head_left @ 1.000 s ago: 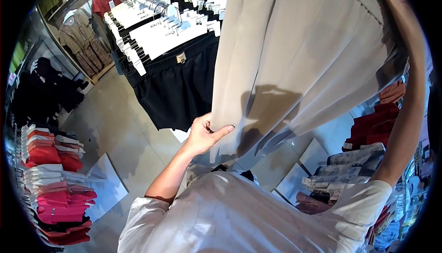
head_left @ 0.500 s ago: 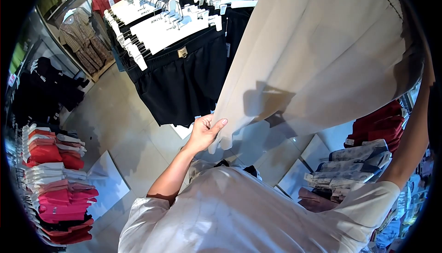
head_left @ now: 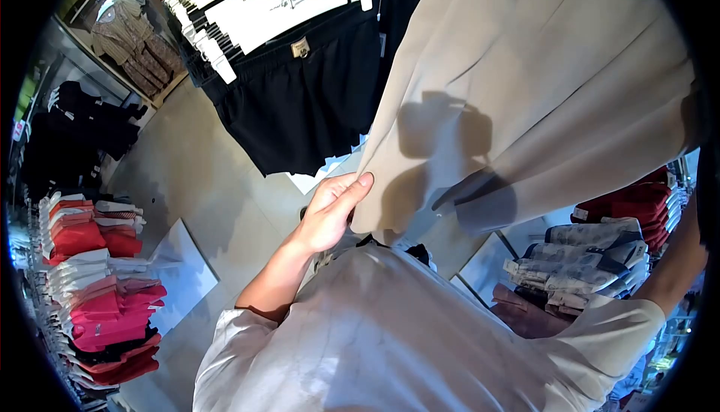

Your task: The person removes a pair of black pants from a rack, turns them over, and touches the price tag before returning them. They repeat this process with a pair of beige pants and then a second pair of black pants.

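A long beige garment (head_left: 525, 59) with loose folds hangs across the upper right, its hem low before my shirt; whether it is a skirt or wide trousers I cannot tell. Along its left edge near the hem, my left hand (head_left: 330, 213) is closed, thumb on top, pinching the cloth. My right arm reaches up at the far right edge, and its hand is outside the picture. Dark shadows fall across the cloth. Just beyond my left hand hang black shorts (head_left: 307, 101) with a small tan label at the waistband, clipped to a white hanger (head_left: 259, 26).
At left stands a rack of red, white and pink clothes (head_left: 109, 307), with black clothes (head_left: 71, 138) behind it. Folded-looking patterned garments (head_left: 585, 258) and dark red ones (head_left: 626, 202) hang at right. A patterned outfit (head_left: 135, 48) hangs at the back left over tiled floor (head_left: 180, 149).
The beige garment has opened out near its hem, showing a gap between two parts. My left hand keeps its pinch on the edge. The shorts and rack appear higher in view.
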The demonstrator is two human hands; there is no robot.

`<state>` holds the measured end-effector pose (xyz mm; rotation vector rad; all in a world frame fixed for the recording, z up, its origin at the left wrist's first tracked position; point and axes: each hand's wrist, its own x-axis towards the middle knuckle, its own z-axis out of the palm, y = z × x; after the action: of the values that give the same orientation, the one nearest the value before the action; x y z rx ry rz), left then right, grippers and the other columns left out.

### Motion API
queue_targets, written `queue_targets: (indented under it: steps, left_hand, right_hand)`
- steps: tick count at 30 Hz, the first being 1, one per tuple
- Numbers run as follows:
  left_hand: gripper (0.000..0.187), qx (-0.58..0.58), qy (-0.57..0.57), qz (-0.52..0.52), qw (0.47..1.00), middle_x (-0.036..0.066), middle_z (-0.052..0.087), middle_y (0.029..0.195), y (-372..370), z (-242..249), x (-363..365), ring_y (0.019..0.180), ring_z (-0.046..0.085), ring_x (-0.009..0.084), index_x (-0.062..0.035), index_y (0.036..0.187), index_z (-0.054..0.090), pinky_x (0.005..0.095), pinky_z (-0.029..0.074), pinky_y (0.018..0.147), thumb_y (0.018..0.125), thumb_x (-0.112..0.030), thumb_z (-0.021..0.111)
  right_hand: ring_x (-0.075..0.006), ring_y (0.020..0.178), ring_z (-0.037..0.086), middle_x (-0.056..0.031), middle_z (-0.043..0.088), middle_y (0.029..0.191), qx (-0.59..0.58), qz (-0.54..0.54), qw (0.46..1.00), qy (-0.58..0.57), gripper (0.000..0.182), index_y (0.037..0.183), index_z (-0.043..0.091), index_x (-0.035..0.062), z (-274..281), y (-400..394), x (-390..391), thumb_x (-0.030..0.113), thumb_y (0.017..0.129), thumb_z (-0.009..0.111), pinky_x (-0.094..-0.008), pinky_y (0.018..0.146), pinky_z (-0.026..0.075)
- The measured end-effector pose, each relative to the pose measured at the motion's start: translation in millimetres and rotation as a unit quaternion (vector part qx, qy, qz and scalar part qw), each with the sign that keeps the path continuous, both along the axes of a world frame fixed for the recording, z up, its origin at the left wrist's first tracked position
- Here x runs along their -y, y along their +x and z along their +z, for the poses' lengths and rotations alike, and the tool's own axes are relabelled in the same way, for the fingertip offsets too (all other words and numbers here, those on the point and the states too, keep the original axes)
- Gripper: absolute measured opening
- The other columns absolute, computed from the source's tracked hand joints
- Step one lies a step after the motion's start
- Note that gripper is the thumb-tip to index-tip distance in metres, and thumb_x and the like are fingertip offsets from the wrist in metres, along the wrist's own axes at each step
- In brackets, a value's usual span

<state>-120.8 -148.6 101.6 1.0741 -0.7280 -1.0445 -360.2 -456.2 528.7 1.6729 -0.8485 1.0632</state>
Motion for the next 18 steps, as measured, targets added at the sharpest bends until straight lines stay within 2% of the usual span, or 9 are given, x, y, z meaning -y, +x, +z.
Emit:
queue_targets:
  steps: [3,4,7,9,13,16,18]
  left_hand:
    - [0.043,0.005,0.048,-0.049,0.998,-0.006,0.05,0.065,4.4,23.6,-14.7,0.058,0.042,0.002,-0.0039,0.093,0.068,0.0219,0.033,0.05,0.11,-0.038,0.05]
    - [0.042,-0.02,0.047,-0.066,0.997,-0.006,0.047,0.063,6.0,25.0,-17.8,0.057,0.04,0.0025,-0.0075,0.082,0.061,0.0221,0.032,0.049,0.109,-0.038,0.051]
    - [0.043,-0.028,0.031,-0.066,0.997,-0.006,0.046,0.064,2.7,31.7,-20.6,0.056,0.038,0.0023,-0.0103,0.077,0.055,0.0225,0.031,0.049,0.109,-0.038,0.052]
    - [0.042,-0.039,0.036,-0.056,0.997,-0.006,0.046,0.064,-1.1,41.3,-22.9,0.056,0.038,0.0022,-0.0101,0.078,0.056,0.0224,0.031,0.049,0.11,-0.038,0.052]
    - [0.041,-0.073,0.039,-0.054,0.995,-0.006,0.047,0.065,-1.6,47.7,-27.3,0.055,0.038,0.002,-0.0098,0.082,0.056,0.0218,0.031,0.049,0.11,-0.038,0.05]
    - [0.04,-0.053,0.034,-0.075,0.995,-0.006,0.048,0.065,0.9,48.0,-27.3,0.054,0.039,0.0019,-0.0089,0.086,0.057,0.0213,0.031,0.048,0.111,-0.038,0.046]
    - [0.04,-0.045,0.029,-0.076,0.996,-0.006,0.048,0.064,2.4,40.5,-26.6,0.053,0.039,0.002,-0.0084,0.089,0.058,0.0213,0.031,0.047,0.112,-0.038,0.045]
  right_hand:
    - [-0.0437,0.06,0.067,-0.0283,0.068,0.066,0.038,-0.015,0.999,0.033,0.079,0.072,0.074,-0.0074,-5.6,8.5,-8.6,0.07,0.063,0.086,-0.0549,0.059,0.052]
    - [-0.044,0.061,0.068,-0.0284,0.068,0.067,0.024,-0.026,0.999,0.018,0.078,0.072,0.074,-0.0071,-5.1,7.3,-3.7,0.07,0.062,0.086,-0.0549,0.059,0.052]
    - [-0.0449,0.063,0.068,-0.0289,0.069,0.069,0.016,-0.004,1.0,0.001,0.078,0.075,0.075,-0.0075,-8.6,9.8,-1.7,0.069,0.062,0.087,-0.0545,0.06,0.053]
    - [-0.0444,0.063,0.068,-0.0287,0.069,0.07,-0.013,-0.007,1.0,0.011,0.078,0.076,0.075,-0.0077,-10.3,9.0,0.6,0.068,0.062,0.088,-0.0543,0.06,0.053]
    - [-0.0427,0.063,0.069,-0.0273,0.07,0.07,0.014,-0.024,0.999,0.039,0.076,0.078,0.076,-0.0075,-15.9,10.2,-2.9,0.066,0.063,0.089,-0.0534,0.06,0.053]
    - [-0.0402,0.061,0.068,-0.0261,0.07,0.07,0.015,0.034,0.998,0.056,0.073,0.077,0.076,-0.0075,-18.0,6.8,1.5,0.063,0.063,0.09,-0.0528,0.059,0.053]
    - [-0.0371,0.059,0.068,-0.0244,0.07,0.069,-0.041,0.07,0.996,0.027,0.07,0.075,0.076,-0.0071,-14.4,3.4,11.8,0.06,0.064,0.092,-0.0515,0.058,0.053]
